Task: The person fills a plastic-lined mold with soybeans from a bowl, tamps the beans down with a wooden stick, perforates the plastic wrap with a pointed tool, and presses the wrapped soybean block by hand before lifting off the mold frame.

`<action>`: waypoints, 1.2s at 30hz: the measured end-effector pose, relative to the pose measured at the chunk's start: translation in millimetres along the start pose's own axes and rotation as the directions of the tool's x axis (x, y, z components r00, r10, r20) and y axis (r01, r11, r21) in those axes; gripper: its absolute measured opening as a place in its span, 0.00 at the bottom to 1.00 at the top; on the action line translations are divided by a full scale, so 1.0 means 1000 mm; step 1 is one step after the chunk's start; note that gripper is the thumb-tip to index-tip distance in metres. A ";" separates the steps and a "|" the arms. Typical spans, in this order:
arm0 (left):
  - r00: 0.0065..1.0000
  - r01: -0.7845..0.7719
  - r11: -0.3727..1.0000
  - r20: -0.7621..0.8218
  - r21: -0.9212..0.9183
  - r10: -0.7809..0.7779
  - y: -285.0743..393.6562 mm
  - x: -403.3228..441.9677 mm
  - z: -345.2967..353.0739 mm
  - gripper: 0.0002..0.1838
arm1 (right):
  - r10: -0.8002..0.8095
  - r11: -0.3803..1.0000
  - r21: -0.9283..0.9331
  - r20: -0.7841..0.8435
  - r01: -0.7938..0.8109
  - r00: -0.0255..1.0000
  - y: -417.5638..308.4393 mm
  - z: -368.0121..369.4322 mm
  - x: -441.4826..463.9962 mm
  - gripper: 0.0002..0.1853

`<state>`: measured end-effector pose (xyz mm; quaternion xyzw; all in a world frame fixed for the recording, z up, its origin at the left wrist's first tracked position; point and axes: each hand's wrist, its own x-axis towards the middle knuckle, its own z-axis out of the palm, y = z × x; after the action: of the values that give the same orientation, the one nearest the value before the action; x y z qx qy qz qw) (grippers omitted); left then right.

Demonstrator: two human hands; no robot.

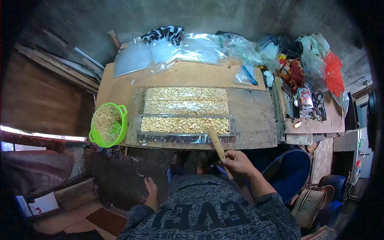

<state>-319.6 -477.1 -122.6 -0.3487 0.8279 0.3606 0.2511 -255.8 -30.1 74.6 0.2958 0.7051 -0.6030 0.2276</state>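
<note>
My right hand [237,162] is closed around a wooden stick [216,143], whose far end reaches over the near edge of a filled mould. The mould's front strip [180,125] is packed with pale, chopped pieces that look like nuts, and a dark frame surrounds it. Behind it lie two more strips [186,101] of the same pieces, shiny as if under clear film. Below the table edge at the left hangs my left hand [151,187], holding nothing, its fingers partly stretched out.
A green plastic basket [121,127] with loose pale pieces stands at the table's left edge. Clear plastic sheets [134,60] and bags line the back. On the right, a side table [316,126] bears small items and a red bag [334,74]. A blue drum [290,172] stands below.
</note>
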 end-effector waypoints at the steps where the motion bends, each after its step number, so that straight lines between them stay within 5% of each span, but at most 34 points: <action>1: 1.000 0.000 1.000 0.005 -0.002 0.000 -0.013 0.012 0.006 0.36 | -0.019 1.000 0.001 -0.064 0.019 0.998 0.002 -0.003 -0.005 0.13; 10: 0.997 -0.071 0.997 0.014 0.017 0.070 -0.022 0.018 0.012 0.36 | -0.049 0.993 0.095 -0.202 0.069 0.978 0.014 -0.021 -0.016 0.07; 11: 0.996 -0.082 0.996 0.023 0.042 0.081 -0.024 0.025 0.012 0.36 | 0.038 0.967 0.255 -0.206 0.017 0.978 -0.004 -0.022 -0.019 0.06; 16: 0.999 -0.029 1.000 0.034 0.000 0.029 0.018 -0.005 0.007 0.35 | -0.016 0.923 0.376 -0.179 0.084 0.984 0.003 -0.027 0.008 0.07; 30: 1.000 -0.010 0.989 0.030 0.147 0.006 0.008 -0.001 0.008 0.38 | 0.085 0.990 0.126 -0.191 -0.062 0.978 0.016 -0.034 -0.024 0.10; 33: 0.996 -0.064 0.998 0.069 0.005 0.064 -0.023 0.040 0.017 0.39 | 0.075 0.997 0.037 -0.223 -0.068 0.972 0.022 -0.032 -0.038 0.11; 36: 0.996 -0.065 0.997 0.058 0.049 0.062 0.012 0.011 0.013 0.39 | 0.008 0.999 0.045 -0.262 0.003 0.965 0.021 -0.029 -0.039 0.12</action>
<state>-333.1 -465.5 -132.5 -0.3056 0.8399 0.3569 0.2715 -212.4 -4.8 91.1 0.3789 0.7149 -0.5739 0.1264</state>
